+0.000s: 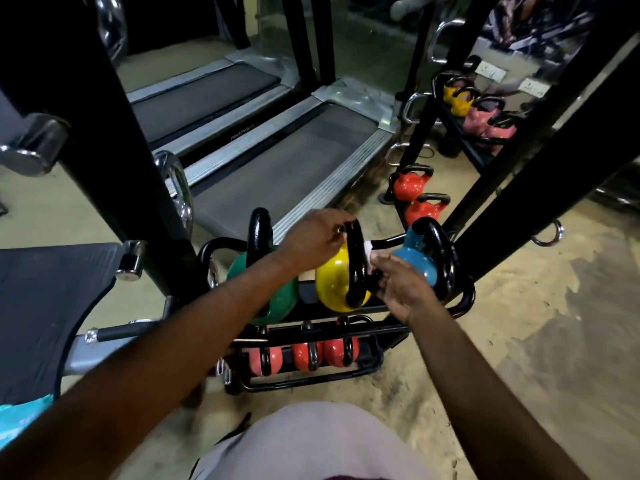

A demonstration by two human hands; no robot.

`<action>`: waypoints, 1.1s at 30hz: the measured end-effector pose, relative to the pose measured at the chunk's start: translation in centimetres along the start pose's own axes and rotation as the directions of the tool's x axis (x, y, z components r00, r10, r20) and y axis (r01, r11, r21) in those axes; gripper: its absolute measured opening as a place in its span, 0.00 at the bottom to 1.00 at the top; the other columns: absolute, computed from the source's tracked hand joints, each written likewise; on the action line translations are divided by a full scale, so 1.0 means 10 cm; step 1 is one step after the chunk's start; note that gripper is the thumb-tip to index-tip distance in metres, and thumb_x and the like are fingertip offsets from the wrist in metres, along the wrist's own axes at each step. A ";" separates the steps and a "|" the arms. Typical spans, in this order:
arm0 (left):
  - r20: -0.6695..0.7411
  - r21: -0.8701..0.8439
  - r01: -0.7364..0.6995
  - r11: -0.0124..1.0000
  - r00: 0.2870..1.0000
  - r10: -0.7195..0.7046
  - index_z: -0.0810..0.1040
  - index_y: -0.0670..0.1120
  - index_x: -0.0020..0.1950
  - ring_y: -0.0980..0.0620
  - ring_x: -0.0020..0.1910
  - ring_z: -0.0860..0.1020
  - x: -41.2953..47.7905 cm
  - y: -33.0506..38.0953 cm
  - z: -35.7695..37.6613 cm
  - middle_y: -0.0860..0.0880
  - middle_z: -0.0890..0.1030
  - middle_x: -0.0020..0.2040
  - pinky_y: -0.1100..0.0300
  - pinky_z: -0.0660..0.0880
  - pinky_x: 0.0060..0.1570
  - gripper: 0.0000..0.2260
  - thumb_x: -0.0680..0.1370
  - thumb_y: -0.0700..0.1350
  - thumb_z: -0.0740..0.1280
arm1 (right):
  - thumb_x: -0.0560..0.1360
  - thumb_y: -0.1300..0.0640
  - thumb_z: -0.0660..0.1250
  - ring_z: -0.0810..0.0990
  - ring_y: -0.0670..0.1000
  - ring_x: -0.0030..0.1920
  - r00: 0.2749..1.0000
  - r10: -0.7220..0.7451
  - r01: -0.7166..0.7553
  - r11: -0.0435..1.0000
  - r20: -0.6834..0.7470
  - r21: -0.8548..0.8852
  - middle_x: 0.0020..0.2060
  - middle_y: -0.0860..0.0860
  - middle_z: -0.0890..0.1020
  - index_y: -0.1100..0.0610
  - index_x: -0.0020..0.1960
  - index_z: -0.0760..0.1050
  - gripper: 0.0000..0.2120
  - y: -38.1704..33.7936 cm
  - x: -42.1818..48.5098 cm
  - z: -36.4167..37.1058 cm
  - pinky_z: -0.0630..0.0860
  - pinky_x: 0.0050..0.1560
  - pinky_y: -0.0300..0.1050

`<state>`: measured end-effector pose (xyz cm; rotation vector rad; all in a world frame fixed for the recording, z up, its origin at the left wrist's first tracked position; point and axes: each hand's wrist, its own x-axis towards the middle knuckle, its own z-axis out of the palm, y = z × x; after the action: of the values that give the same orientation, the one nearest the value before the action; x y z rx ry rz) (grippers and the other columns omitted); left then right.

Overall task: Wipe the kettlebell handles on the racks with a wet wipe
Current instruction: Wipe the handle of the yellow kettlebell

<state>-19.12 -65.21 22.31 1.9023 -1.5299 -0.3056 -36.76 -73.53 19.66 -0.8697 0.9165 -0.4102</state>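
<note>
I look down on a gym floor (519, 341), sandy-beige and scuffed, with open room to the right of a low black steel rack (311, 377). The left side is crowded. A dark padded bench (52, 306) and a thick black upright (138, 202) press close to the rack's edge, and two grey-belted treadmills (277, 168) lie just behind it.

On the rack's upper tier stand three glossy, rounded kettlebells in a row: a green kettlebell (277, 296), a yellow kettlebell (334, 289) in the middle and a blue kettlebell (415, 263). Each has a thick black looped handle.

My left hand (313, 239) curls its fingers over the top of the yellow kettlebell's handle (356, 265). My right hand (403, 289) pinches a white wet wipe (369, 247) against the right side of that handle, with its fingers wrapped low around the loop.

Small red kettlebells (304, 355) sit close together on the lower tier. Beyond the blue one, a slanting black beam (519, 185) crosses the right side, and two more red kettlebells (410, 183) rest on a second rack.
</note>
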 end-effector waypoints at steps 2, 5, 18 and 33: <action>0.106 -0.054 0.092 0.994 0.991 -0.086 0.80 0.47 0.64 0.50 0.60 0.78 0.20 -0.04 -0.10 0.48 0.81 0.63 0.65 0.70 0.58 0.16 0.77 0.38 0.68 | 0.75 0.59 0.72 0.81 0.52 0.40 0.981 -0.183 0.175 0.979 -0.068 -0.104 0.37 0.53 0.83 0.57 0.43 0.80 0.03 0.07 -0.10 0.03 0.79 0.45 0.46; 0.195 -0.091 0.174 0.981 0.969 -0.153 0.83 0.49 0.60 0.57 0.54 0.79 0.48 -0.15 -0.13 0.51 0.83 0.58 0.68 0.70 0.50 0.11 0.78 0.42 0.68 | 0.70 0.51 0.77 0.83 0.48 0.43 0.822 -0.568 0.435 0.676 -0.044 -0.595 0.41 0.49 0.85 0.54 0.43 0.84 0.07 -0.05 -0.05 0.14 0.77 0.47 0.38; 0.219 -0.096 0.043 0.994 0.975 -0.021 0.84 0.49 0.57 0.62 0.47 0.79 0.67 -0.20 -0.10 0.55 0.83 0.50 0.76 0.70 0.45 0.13 0.74 0.49 0.75 | 0.70 0.51 0.73 0.74 0.48 0.49 0.525 -0.803 0.368 -0.086 0.283 -0.926 0.46 0.46 0.76 0.47 0.45 0.82 0.04 0.14 -0.31 0.14 0.67 0.52 0.48; 0.220 0.089 -0.140 0.986 0.968 0.117 0.81 0.51 0.64 0.51 0.59 0.78 0.41 0.01 -0.09 0.50 0.81 0.62 0.53 0.75 0.59 0.19 0.75 0.53 0.73 | 0.79 0.60 0.65 0.81 0.54 0.47 0.950 -0.256 0.238 0.964 -0.178 -0.118 0.43 0.56 0.83 0.63 0.51 0.80 0.08 0.13 -0.21 -0.17 0.76 0.53 0.49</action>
<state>-17.50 -68.69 23.93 1.8874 -1.8363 -0.3898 -39.39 -72.19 19.17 -1.0513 1.0137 -0.6808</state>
